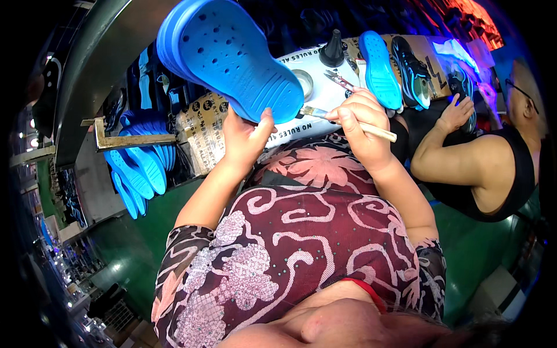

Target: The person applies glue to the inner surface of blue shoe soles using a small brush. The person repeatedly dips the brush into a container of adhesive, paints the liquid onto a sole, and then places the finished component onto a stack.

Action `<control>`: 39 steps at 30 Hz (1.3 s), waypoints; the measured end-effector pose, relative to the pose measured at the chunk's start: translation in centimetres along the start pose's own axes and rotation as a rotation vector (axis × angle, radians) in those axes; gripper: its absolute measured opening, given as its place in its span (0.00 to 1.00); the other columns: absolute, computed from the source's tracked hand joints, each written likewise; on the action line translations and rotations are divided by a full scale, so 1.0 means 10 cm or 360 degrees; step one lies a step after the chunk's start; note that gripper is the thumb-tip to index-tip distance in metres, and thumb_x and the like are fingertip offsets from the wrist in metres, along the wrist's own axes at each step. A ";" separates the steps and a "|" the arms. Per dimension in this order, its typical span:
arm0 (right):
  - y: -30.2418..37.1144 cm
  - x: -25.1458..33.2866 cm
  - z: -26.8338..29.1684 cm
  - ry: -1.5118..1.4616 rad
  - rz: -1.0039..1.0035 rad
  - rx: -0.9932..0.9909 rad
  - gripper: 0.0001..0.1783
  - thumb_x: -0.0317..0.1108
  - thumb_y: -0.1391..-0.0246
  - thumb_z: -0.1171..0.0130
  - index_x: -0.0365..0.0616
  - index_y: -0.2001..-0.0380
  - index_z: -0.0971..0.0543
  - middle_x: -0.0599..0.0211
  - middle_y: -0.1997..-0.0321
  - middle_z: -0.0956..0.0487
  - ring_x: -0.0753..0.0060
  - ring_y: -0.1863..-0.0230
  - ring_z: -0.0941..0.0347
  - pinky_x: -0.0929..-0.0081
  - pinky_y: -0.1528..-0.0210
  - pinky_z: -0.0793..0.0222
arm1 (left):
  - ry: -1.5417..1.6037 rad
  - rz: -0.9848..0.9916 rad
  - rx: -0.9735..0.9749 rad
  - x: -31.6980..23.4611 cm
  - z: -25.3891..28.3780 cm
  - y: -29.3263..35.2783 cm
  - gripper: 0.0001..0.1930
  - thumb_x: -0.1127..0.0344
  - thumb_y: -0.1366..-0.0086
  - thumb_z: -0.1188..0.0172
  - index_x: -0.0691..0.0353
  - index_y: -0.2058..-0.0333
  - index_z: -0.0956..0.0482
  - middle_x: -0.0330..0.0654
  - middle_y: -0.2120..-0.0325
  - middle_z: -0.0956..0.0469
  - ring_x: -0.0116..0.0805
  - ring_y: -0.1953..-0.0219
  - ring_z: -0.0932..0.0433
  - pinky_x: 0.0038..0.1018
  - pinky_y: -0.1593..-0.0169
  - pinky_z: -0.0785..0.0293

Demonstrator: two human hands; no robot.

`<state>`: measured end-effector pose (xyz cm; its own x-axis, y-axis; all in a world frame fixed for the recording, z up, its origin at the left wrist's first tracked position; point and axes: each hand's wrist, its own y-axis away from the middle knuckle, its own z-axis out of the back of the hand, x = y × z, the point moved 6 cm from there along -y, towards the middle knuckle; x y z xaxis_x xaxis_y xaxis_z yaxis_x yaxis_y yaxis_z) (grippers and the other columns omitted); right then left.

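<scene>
My left hand [248, 130] grips the heel end of a blue foam shoe sole [241, 61], thumb on its upper face and fingers underneath. The sole has round holes toward its wide end and ridges near the heel. My right hand [364, 124] is closed round the pale wooden handle of a flat brush [316, 112]. The bristles are at the heel edge of the sole; I cannot tell whether they touch. Just beyond my right hand, a thin dark-red tool [339, 80] lies on the bench. A small round dish [303, 82] is partly hidden behind the sole.
A black cone-tipped bottle [332, 51], another blue sole [380, 68] and a black-and-blue shoe [411, 71] stand along the bench. Several blue soles [139, 165] hang at left beside a metal bracket [134, 139]. A co-worker [481, 159] sits close on the right, a hand on a dark shoe.
</scene>
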<state>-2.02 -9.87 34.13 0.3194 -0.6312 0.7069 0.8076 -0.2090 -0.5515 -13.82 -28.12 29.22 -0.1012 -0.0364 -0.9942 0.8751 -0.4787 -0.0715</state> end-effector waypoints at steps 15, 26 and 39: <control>0.06 -0.11 -0.03 0.0102 0.0072 -0.0050 0.11 0.33 0.49 0.43 0.43 0.83 0.22 0.67 0.82 0.26 0.64 0.77 0.32 0.68 0.60 0.39 | -0.0171 -0.0233 0.0085 0.02 -0.03 -0.04 0.19 0.74 0.43 0.45 0.72 0.53 0.38 0.48 0.66 0.25 0.30 0.72 0.25 0.23 0.68 0.26; 0.05 -0.09 -0.03 0.0113 0.0137 -0.0063 0.11 0.36 0.49 0.41 0.44 0.82 0.21 0.68 0.82 0.26 0.64 0.77 0.32 0.70 0.64 0.39 | -0.0314 -0.0388 0.0070 0.02 -0.01 -0.04 0.18 0.77 0.42 0.46 0.72 0.53 0.39 0.47 0.68 0.25 0.28 0.76 0.24 0.22 0.73 0.25; 0.04 -0.01 -0.11 0.0138 0.0185 0.0030 0.12 0.36 0.49 0.42 0.45 0.82 0.20 0.69 0.82 0.25 0.66 0.77 0.30 0.66 0.57 0.37 | -0.0273 -0.0601 -0.0013 0.11 0.02 -0.04 0.17 0.76 0.48 0.41 0.71 0.59 0.32 0.47 0.70 0.22 0.34 0.71 0.22 0.27 0.63 0.26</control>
<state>-2.27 -10.70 33.39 0.3677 -0.7127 0.5973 0.7772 -0.1172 -0.6183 -14.43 -28.16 28.19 -0.4924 -0.0055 -0.8704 0.7652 -0.4792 -0.4298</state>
